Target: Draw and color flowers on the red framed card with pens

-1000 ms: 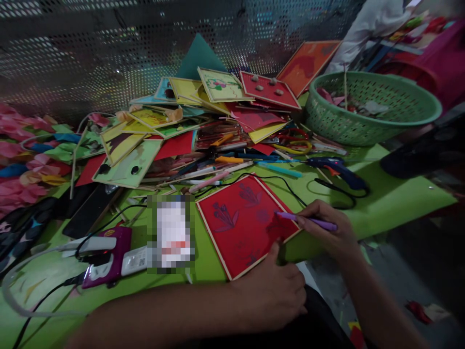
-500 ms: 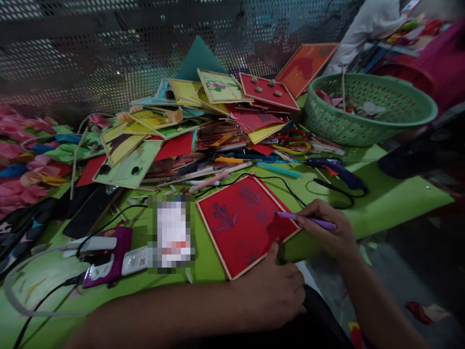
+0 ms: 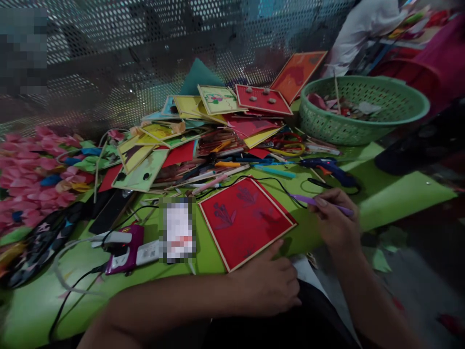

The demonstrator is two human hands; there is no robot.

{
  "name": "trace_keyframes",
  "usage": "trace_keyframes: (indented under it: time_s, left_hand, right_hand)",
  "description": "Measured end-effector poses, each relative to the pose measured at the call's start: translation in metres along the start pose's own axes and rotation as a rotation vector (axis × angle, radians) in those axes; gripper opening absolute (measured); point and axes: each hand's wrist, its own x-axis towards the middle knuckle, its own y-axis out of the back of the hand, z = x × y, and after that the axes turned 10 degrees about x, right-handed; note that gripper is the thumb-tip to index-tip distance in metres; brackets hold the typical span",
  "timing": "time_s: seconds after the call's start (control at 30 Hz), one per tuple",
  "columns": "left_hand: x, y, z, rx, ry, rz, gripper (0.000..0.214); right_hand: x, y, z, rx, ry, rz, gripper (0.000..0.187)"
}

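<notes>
A red square card with a pale wooden stick frame (image 3: 250,220) lies on the green table, with dark purple flower drawings on it. My left hand (image 3: 267,283) rests at the frame's near edge, its index finger stretched onto the border and its other fingers loosely bent. It holds nothing. In a pinch, my right hand (image 3: 337,220) grips a purple pen (image 3: 308,199). The pen is raised off the card, its tip beyond the card's right side, near a black cord.
A pile of framed cards (image 3: 218,102) and loose pens stands behind. Around lie a blue glue gun (image 3: 332,169), a green basket (image 3: 363,123), a blurred phone (image 3: 178,228), a purple power strip (image 3: 125,254) and pink paper flowers (image 3: 39,165). Another person's white sleeve (image 3: 363,29) shows behind.
My right hand has lifted the pen off the card and moved it to the right. My left hand stays by the near edge. The view has shifted slightly.
</notes>
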Motion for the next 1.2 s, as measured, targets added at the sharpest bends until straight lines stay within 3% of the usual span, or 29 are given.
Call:
trace_keyframes:
  time_s: [0.17, 0.3, 0.4, 0.53, 0.67, 0.77, 0.9, 1.03, 1.2]
  left_hand:
    - [0.01, 0.014, 0.0, -0.005, 0.041, -0.056, 0.041]
    - [0.02, 0.032, -0.012, -0.085, 0.264, -0.252, 0.043]
    - [0.019, 0.052, -0.036, -0.027, 0.473, -0.301, 0.042]
    - [0.008, 0.074, -0.085, 0.099, 0.813, -0.308, 0.038]
    - [-0.002, 0.075, -0.131, 0.186, 1.039, -0.358, 0.04]
    - [-0.005, 0.068, -0.151, 0.241, 1.14, -0.381, 0.043]
    - [-0.007, 0.06, -0.156, 0.306, 1.209, -0.377, 0.046]
    - [-0.01, 0.056, -0.148, 0.34, 1.228, -0.344, 0.046]
    - [-0.015, 0.061, -0.127, 0.353, 1.266, -0.265, 0.047]
  right_hand:
    - [0.003, 0.0, 0.004, 0.03, -0.007, -0.038, 0.016]
    - [0.006, 0.005, 0.012, 0.003, -0.006, -0.12, 0.021]
    - [0.006, 0.007, 0.016, -0.027, 0.019, -0.159, 0.023]
    - [0.004, 0.007, 0.013, -0.036, 0.044, -0.214, 0.023]
    - [0.002, 0.005, 0.009, -0.078, 0.035, -0.239, 0.026]
    - [0.002, 0.004, 0.007, -0.094, 0.039, -0.265, 0.026]
    - [0.004, 0.005, 0.008, -0.11, 0.033, -0.313, 0.028]
    - [0.005, 0.006, 0.017, -0.105, 0.024, -0.417, 0.031]
    - [0.005, 0.008, 0.023, -0.301, 0.166, -0.556, 0.027]
